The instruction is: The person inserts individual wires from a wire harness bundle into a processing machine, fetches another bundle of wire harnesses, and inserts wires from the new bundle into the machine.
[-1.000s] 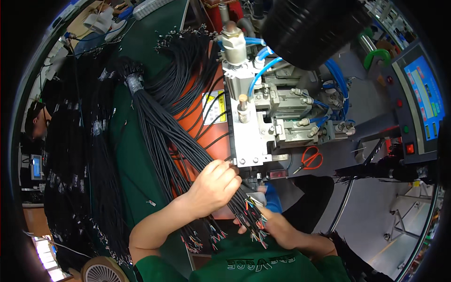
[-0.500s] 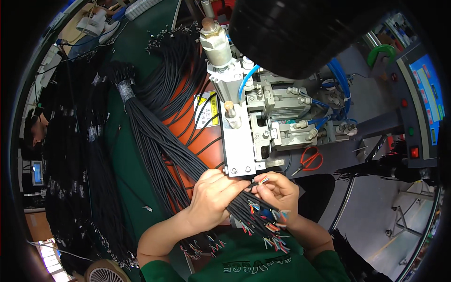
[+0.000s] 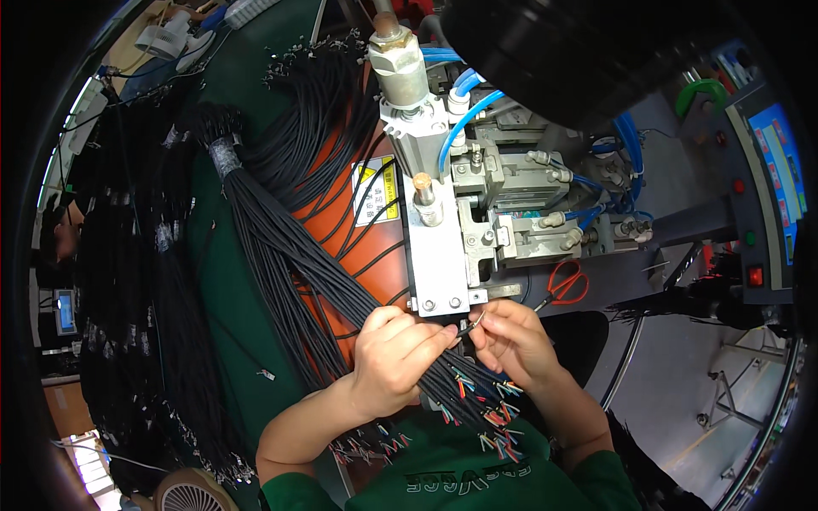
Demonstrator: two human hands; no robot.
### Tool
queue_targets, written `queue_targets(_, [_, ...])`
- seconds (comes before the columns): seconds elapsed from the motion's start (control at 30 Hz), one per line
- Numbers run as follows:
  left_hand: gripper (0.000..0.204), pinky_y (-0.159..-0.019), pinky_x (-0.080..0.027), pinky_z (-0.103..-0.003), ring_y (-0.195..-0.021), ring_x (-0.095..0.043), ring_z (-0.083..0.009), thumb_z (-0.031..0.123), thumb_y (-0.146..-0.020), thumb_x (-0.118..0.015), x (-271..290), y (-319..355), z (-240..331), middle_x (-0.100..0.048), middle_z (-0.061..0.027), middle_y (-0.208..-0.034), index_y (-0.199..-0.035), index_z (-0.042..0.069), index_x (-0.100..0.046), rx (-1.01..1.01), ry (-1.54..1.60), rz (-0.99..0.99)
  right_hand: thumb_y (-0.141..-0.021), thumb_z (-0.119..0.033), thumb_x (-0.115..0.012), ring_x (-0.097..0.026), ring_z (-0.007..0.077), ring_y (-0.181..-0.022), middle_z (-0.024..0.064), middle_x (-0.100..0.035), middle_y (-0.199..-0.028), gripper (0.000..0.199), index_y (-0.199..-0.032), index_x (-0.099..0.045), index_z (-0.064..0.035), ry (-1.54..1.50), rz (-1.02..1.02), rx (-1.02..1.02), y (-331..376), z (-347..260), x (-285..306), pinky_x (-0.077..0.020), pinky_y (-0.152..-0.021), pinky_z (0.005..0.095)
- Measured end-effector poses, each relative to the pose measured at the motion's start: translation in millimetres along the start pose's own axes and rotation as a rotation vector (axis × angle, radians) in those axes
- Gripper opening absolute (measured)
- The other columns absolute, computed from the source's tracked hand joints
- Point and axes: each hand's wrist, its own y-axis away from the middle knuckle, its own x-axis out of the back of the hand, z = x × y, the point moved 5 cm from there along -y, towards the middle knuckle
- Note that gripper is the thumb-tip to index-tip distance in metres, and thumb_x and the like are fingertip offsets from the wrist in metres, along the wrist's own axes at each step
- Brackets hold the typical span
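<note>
My left hand (image 3: 394,358) is closed with thumb and forefinger pinching one black cable (image 3: 465,331), just below the front of a metal clamping machine (image 3: 439,268). The thin wire ends of that cable are between the thumb and forefinger of my right hand (image 3: 520,345). A thick bundle of black cables (image 3: 285,230), taped near its far end, runs from the upper left to beneath my left hand. Past the hand, its stripped ends fan out as red, white, blue and black wires (image 3: 498,416) in front of my green shirt.
Red-handled scissors (image 3: 566,284) lie right of the machine. Blue air hoses (image 3: 630,162) curve behind it. A control panel with a screen (image 3: 777,162) stands at the right. More black cables (image 3: 128,298) hang at the left, and a round fan (image 3: 194,494) sits lower left.
My right hand has shifted slightly right and its fingers have straightened at the cable end. Coloured wires seen at its fingertips before now show as thin pale ends. The view has shifted slightly.
</note>
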Motion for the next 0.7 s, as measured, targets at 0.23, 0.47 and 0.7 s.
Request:
queue_targets(0.23, [0.028, -0.071, -0.039, -0.035, -0.073, -0.059, -0.0193, 0.010, -0.067, -0.068, -2, -2, -2, -0.065, -0.0037, -0.083, -0.094, 0.001, -0.066, 0.010, 0.027, -0.018, -0.096, -0.008, -0.052, -0.056, 0.0118, -0.049, 0.0131, -0.064, -0.077, 0.015, -0.099, -0.058, 0.0044, 0.305, 0.097, 0.046, 6, -11, -13, -0.0421, -0.045, 0.0202])
queue_targets(0.47, [0.025, -0.067, -0.036, -0.034, -0.064, -0.053, -0.0188, 0.006, -0.071, -0.061, -6, -3, 10, -0.059, -0.0041, -0.076, -0.095, 0.000, -0.063, -0.100, -0.062, 0.045, -0.091, 0.001, -0.056, -0.050, 0.0044, -0.061, 0.0036, -0.059, -0.083, 0.023, -0.113, -0.052, 0.0020, 0.348, 0.063, 0.089, 7, -6, -21, -0.0390, -0.053, 0.0184])
queue_targets(0.7, [0.023, -0.065, -0.036, -0.036, -0.060, -0.053, -0.0211, 0.006, -0.067, -0.064, -8, -2, 4, -0.052, -0.0057, -0.067, -0.089, -0.001, -0.059, -0.021, -0.001, 0.066, -0.083, -0.001, -0.066, -0.061, 0.0204, -0.079, 0.0123, -0.056, -0.100, 0.039, -0.120, -0.057, 0.0023, 1.598, 0.107, 1.188, 31, -5, -45, -0.0491, -0.072, 0.0315])
